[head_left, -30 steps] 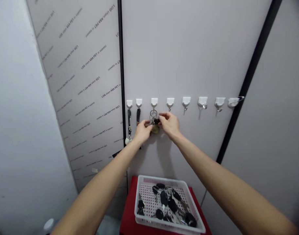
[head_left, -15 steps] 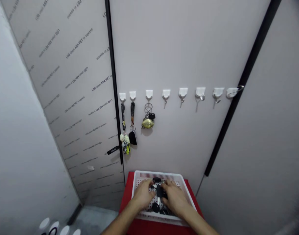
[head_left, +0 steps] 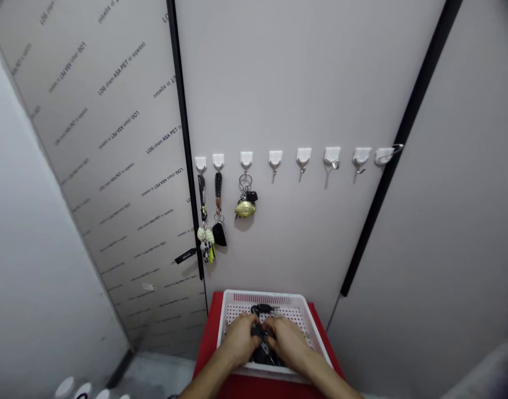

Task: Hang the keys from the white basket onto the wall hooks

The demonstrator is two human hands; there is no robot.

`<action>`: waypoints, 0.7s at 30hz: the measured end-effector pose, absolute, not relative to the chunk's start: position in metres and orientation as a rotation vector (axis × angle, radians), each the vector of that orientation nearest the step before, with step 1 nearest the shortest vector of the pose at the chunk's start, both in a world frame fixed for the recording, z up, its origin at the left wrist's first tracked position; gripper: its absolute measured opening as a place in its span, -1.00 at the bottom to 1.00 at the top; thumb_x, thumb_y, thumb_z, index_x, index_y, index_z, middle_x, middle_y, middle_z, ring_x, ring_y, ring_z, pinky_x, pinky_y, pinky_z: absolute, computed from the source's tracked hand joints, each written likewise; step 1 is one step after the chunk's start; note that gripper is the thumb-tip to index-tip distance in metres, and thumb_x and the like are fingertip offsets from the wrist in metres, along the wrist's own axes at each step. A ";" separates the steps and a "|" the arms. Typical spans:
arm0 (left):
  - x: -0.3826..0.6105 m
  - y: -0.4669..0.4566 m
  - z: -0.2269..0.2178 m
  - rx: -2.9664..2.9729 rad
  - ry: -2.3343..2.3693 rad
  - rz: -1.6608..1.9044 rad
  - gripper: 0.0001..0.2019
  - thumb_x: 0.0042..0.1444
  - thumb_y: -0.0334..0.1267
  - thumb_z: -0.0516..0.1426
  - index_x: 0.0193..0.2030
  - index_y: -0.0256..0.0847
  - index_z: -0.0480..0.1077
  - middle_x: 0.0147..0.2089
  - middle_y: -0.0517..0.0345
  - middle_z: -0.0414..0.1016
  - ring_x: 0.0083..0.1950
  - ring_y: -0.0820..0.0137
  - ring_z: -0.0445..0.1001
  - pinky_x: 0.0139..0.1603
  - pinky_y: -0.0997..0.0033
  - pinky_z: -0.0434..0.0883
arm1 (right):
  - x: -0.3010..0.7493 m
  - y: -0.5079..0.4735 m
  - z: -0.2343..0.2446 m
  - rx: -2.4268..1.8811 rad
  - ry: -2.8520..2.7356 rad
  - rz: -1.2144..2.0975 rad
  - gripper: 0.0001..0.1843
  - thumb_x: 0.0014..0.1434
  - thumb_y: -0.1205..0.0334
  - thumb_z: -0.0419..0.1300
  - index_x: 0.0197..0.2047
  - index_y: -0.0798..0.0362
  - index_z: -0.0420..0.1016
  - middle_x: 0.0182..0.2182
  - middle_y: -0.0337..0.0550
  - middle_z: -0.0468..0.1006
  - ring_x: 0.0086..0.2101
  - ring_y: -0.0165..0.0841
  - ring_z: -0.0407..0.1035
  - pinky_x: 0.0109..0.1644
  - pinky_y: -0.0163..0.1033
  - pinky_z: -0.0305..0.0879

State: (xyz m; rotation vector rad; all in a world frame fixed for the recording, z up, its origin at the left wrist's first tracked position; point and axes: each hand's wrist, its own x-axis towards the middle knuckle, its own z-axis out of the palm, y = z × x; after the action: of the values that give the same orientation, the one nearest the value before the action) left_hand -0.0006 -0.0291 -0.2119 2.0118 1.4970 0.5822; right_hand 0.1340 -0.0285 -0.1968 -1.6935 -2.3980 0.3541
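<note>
Both hands are down inside a white plastic basket [head_left: 303, 310] with perforated walls. My left hand [head_left: 240, 337] closes from the left on a cluster of black keys [head_left: 257, 331]. From the other side my right hand [head_left: 287, 339] curls its fingers round the same cluster, close to my left fingertips. A black car key [head_left: 265, 308] lies just beyond the fingers, near the basket's far side. More dark pieces [head_left: 262, 356] rest below the hands; their outlines are partly hidden.
A red surface [head_left: 210, 327] carries the basket. On the grey panel behind is a row of white hooks [head_left: 275, 158]. A charm keychain [head_left: 204, 235], a black fob on a braided strap [head_left: 219, 230] and a gold keychain [head_left: 245, 209] hang at left. White round tops [head_left: 65, 387] show lower left.
My hands have drawn closer together and closed around the black keys. A black key at the far side now shows more fully. The view has shifted slightly.
</note>
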 end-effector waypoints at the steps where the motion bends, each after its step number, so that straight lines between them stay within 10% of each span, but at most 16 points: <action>1: -0.001 -0.029 -0.212 2.007 1.483 0.576 -0.71 -0.26 -0.37 -0.04 -0.30 -0.20 0.28 -0.30 0.14 0.34 -0.26 0.38 0.26 -0.29 0.49 0.15 | 0.135 -0.028 -0.197 -1.685 -2.393 0.376 -0.77 -0.20 0.36 -0.05 -0.44 0.05 0.35 -0.48 -0.17 0.42 -0.40 -0.36 0.26 -0.36 -0.35 0.05; 21: -0.001 -0.034 -0.206 1.889 1.182 0.958 -0.54 -0.27 -0.38 0.02 -0.11 -0.27 0.15 -0.08 0.10 0.22 -0.06 0.40 0.14 -0.02 0.49 0.05 | 0.125 -0.026 -0.157 -1.329 -1.890 0.758 -0.83 -0.13 0.25 -0.04 -0.59 0.13 0.31 -0.62 -0.22 0.36 -0.54 -0.45 0.22 -0.43 -0.38 0.10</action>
State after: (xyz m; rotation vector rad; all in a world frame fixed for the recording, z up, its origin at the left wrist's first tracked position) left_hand -0.0009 -0.0335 -0.2061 1.8885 1.1817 0.9576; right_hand 0.1252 -0.0263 -0.1572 -1.3289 -1.8899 0.7585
